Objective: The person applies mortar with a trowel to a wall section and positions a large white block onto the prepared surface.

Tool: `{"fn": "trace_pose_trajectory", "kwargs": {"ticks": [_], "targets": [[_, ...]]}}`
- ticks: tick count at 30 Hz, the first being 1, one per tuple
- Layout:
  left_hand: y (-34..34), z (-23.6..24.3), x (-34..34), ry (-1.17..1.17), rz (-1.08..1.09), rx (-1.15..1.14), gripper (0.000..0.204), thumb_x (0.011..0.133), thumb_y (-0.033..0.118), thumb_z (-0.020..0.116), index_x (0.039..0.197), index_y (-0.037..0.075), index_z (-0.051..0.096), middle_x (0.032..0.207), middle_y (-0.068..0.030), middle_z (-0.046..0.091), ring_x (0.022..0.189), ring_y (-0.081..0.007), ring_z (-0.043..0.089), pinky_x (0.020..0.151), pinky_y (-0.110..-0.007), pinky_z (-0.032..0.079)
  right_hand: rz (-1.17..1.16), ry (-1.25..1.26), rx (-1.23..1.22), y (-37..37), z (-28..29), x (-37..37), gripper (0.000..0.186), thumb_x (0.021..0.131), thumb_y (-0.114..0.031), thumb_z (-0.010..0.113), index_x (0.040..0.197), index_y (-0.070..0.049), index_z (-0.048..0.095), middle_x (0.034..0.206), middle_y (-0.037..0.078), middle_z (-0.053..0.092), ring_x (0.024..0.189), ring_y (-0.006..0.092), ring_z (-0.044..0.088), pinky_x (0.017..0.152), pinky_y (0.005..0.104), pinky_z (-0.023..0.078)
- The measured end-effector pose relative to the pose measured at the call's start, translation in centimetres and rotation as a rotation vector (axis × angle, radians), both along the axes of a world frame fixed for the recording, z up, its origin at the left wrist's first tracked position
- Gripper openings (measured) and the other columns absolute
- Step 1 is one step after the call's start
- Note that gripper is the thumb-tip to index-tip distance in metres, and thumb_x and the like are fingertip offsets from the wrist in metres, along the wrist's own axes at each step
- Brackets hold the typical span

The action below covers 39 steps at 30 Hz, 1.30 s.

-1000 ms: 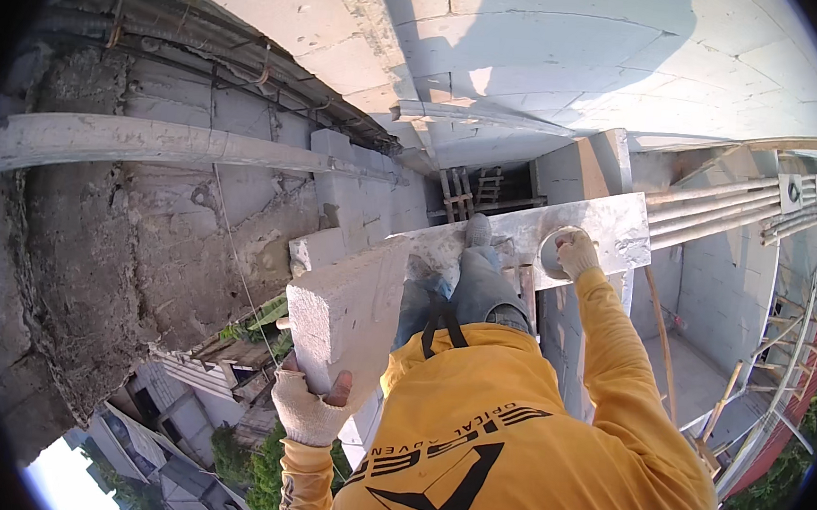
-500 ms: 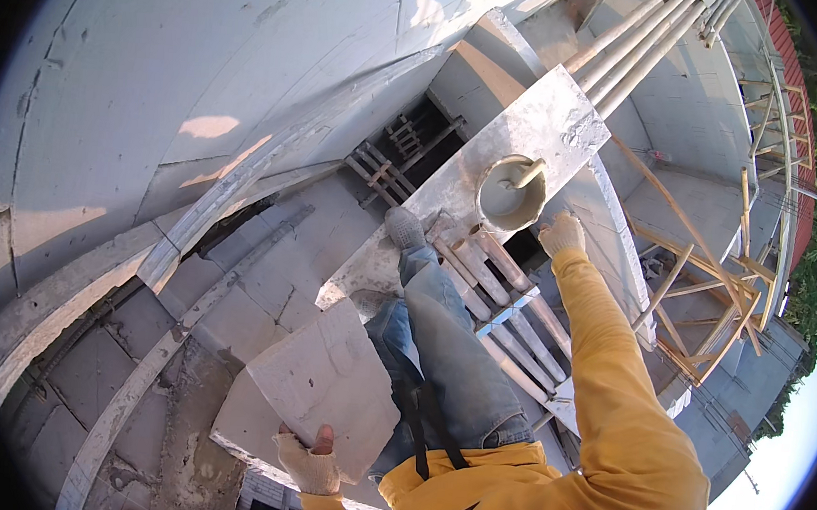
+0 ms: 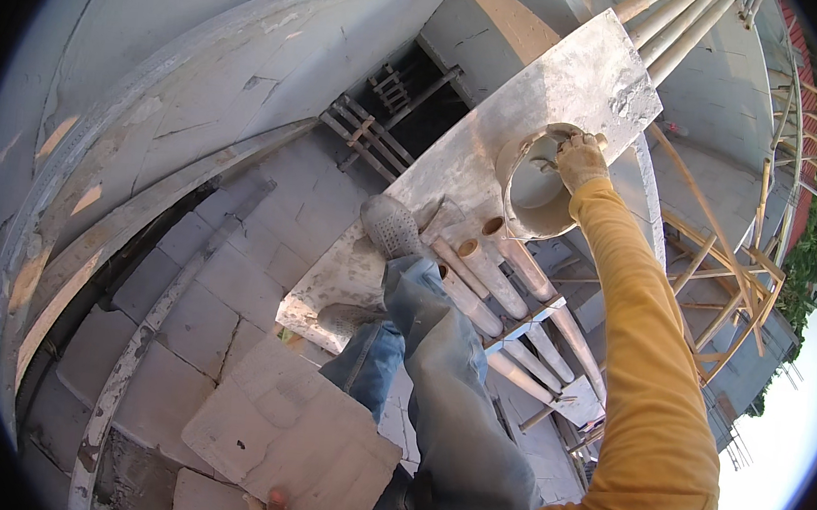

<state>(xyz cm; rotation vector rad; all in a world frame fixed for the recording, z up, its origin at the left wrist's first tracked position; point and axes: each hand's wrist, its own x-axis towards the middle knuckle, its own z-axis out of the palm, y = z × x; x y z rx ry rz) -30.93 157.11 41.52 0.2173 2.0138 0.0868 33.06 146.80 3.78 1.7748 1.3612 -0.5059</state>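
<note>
My left hand (image 3: 275,509), in a fingerless glove and partly cut off by the lower edge, holds a pale grey building block (image 3: 297,427). Its thumb presses on the block's face; the other fingers are hidden. In a light work glove, my right hand (image 3: 581,161) reaches over a round bucket (image 3: 507,177) holding grey, wet-looking mix. The fingers are closed round the handle of a tool (image 3: 602,141) standing in the bucket. What sort of tool it is cannot be made out.
My shoes (image 3: 390,225) stand on a narrow, stained plank (image 3: 453,154), which also bears the bucket. Below lie several pipes (image 3: 510,291) and a dark opening (image 3: 427,124). A curved block wall (image 3: 203,80) rises at left; wooden scaffolding (image 3: 708,304) stands at right.
My right hand has moved from beside the bucket to the tool handle and closed on it. The view has shifted, and the block and left hand now sit lower in the picture.
</note>
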Motion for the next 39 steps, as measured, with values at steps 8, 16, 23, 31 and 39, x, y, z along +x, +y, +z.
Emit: {"fn": "trace_pose_trajectory", "kwargs": {"ticks": [8,16,23,31,39], "targets": [[0.4,-1.3,4.2,-0.027,-0.041,0.197,0.05,0.094,0.023,0.059,0.138,0.004,0.044,0.124,-0.0161,0.058,0.107,-0.027,0.059,0.089,-0.043,0.05,-0.253,0.098,-0.115,-4.0,3.5,-1.6,0.023,0.089,-0.019,0.059,0.109,-0.015,0.07,0.107,0.007,0.069,0.107,0.0268,0.063,0.093,0.0403,0.047],[-1.1,-0.8,2.5,-0.047,-0.078,0.244,0.061,0.091,0.033,0.057,0.139,-0.001,0.04,0.128,-0.0162,0.055,0.111,-0.0263,0.057,0.092,-0.041,0.049,-0.871,0.068,0.019,-4.4,4.3,-9.9,0.035,0.085,-0.031,0.065,0.11,-0.007,0.064,0.11,0.02,0.069,0.105,0.0346,0.066,0.091,0.0443,0.051],[-2.2,-0.7,1.1,-0.078,-0.12,0.286,0.066,0.09,0.037,0.059,0.139,-0.002,0.039,0.13,-0.016,0.054,0.112,-0.0278,0.057,0.092,-0.042,0.05,-1.192,0.194,0.291,-9.2,2.3,-11.0,0.043,0.087,-0.041,0.066,0.105,-0.002,0.065,0.104,0.024,0.068,0.104,0.0382,0.065,0.088,0.046,0.05],[-2.4,-0.8,4.6,-0.259,0.21,0.345,0.054,0.09,0.03,0.067,0.132,0.004,0.047,0.128,-0.0154,0.056,0.111,-0.0343,0.06,0.09,-0.051,0.055,-1.287,0.344,0.849,-11.6,7.8,-15.4,0.031,0.087,-0.029,0.072,0.09,0.001,0.063,0.064,0.01,0.061,0.057,0.0224,0.059,0.056,0.037,0.046],[-5.5,-2.5,1.9,-0.01,-0.01,0.294,0.031,0.088,0.028,0.069,0.106,0.007,0.055,0.105,-0.0083,0.06,0.1,-0.025,0.058,0.085,-0.041,0.05,-1.116,0.718,0.931,-3.8,23.4,-20.9,0.022,0.089,-0.02,0.068,0.09,0.001,0.062,0.071,0.008,0.06,0.065,0.0161,0.052,0.061,0.0325,0.043]]}}
